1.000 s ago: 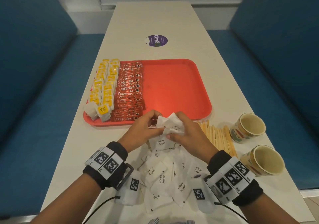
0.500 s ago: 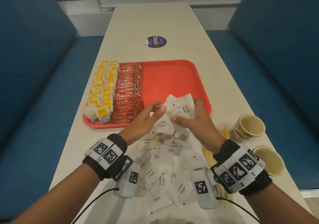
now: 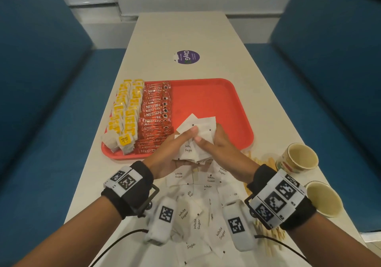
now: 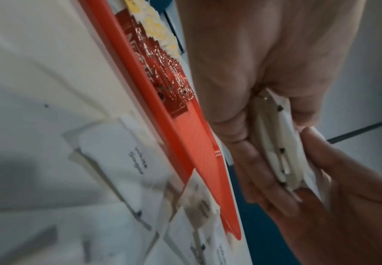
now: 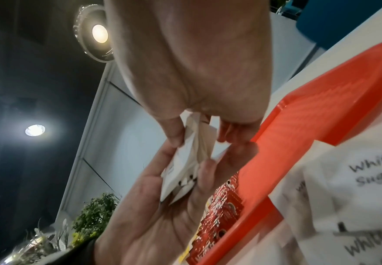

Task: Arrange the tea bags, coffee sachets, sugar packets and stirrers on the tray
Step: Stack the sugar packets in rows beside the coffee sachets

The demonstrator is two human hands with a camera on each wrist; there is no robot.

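Together, the left hand and right hand clasp a bundle of sugar packets over the tray's near edge.

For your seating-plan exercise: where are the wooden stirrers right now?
In the head view, the stirrers lie on the table at the right, off the tray, between the loose sugar packets and the two cups.

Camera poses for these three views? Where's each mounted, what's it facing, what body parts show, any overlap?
Head: worn high, facing down the table; both forearms, left hand, right hand.
Left wrist: along the left palm toward the sugar packets; right fingers enter.
Right wrist: upward past the right palm to ceiling lights; left palm shows.
Shared: all show the packets and red tray.
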